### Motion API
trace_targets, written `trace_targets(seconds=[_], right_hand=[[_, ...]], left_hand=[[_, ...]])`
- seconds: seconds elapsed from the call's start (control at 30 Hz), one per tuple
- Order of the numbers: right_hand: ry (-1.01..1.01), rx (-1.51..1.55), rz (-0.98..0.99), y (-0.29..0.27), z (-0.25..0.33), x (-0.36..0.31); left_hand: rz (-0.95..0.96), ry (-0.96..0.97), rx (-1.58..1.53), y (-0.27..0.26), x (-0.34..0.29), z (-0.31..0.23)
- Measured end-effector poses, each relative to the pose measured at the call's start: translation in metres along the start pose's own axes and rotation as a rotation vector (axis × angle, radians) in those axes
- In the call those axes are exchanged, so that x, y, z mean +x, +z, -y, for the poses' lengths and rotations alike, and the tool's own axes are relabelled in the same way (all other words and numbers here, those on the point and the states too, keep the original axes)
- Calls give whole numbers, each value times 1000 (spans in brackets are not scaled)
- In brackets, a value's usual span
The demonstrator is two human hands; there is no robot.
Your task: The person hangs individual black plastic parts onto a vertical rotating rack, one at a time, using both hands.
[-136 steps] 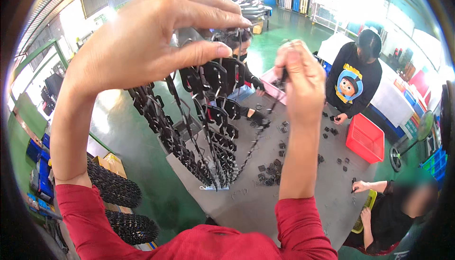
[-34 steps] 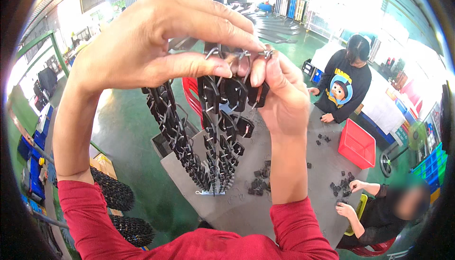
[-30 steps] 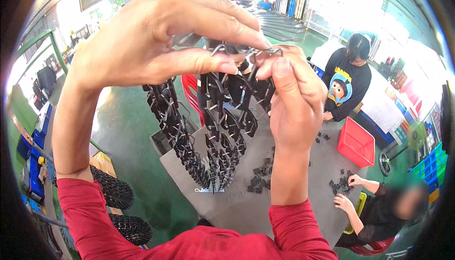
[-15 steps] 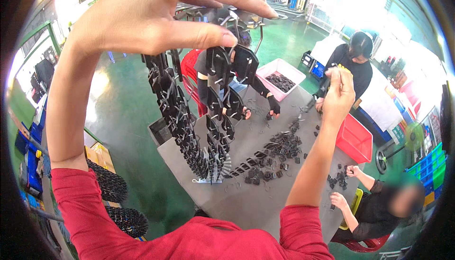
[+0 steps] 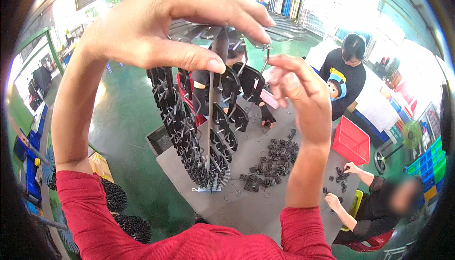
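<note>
A metal rack with an upright pole (image 5: pixel 219 51) stands on the table, hung all around with strings of black clip-like pieces (image 5: pixel 177 127) on wire hooks. My left hand (image 5: pixel 156 32) is raised over the rack's top spokes, thumb and fingers spread apart on either side of the pole. My right hand (image 5: pixel 303 94) is beside the rack's top right, fingers loosely bent and apart. Its index fingertip is close to a wire hook (image 5: pixel 267 60) hanging there; whether they touch I cannot tell. No piece shows in the right hand.
Loose black pieces lie heaped on the grey table (image 5: pixel 256 212). A red basket (image 5: pixel 350 141) stands at the right edge. Three people sit or stand around the table, one handling pieces at right beside a yellow tray (image 5: pixel 353 210). Full black bundles (image 5: pixel 113 196) stand at left.
My right hand has moved left and inward to the rack's top. The line of black pieces stretching from it to the rack is no longer seen. My left hand shifted slightly.
</note>
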State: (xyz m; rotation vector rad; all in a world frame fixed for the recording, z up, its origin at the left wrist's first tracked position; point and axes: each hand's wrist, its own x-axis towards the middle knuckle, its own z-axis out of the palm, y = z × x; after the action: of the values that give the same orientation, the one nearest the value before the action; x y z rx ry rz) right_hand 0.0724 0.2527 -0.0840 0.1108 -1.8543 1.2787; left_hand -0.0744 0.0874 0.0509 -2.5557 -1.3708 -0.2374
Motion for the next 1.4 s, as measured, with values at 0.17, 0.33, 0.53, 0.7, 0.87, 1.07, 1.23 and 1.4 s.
trace_targets(seconds=[0.17,0.33,0.53,0.7,0.87,1.07,1.23,1.4], right_hand=[[-32,731,422,19,0,24],[-235,682,452,35,-13,32],[-351,85,-151,44,19,7],[-425,-22,-298,45,19,0],[-348,289,-142,40,5,5],[-246,1006,404,34,-19,24],[-371,828,480,33,-21,28],[-299,999,596,33,-20,27]], left_hand=[[-71,-59,-53,2,-2,-7],[-94,-48,-70,4,-5,-6],[-143,-107,-68,8,-8,-8],[-115,-124,-40,7,2,-15],[-112,-107,-52,10,5,-15],[-115,-100,-39,8,5,-18],[-109,-137,-5,9,6,-18],[-96,-116,-12,7,6,-18]])
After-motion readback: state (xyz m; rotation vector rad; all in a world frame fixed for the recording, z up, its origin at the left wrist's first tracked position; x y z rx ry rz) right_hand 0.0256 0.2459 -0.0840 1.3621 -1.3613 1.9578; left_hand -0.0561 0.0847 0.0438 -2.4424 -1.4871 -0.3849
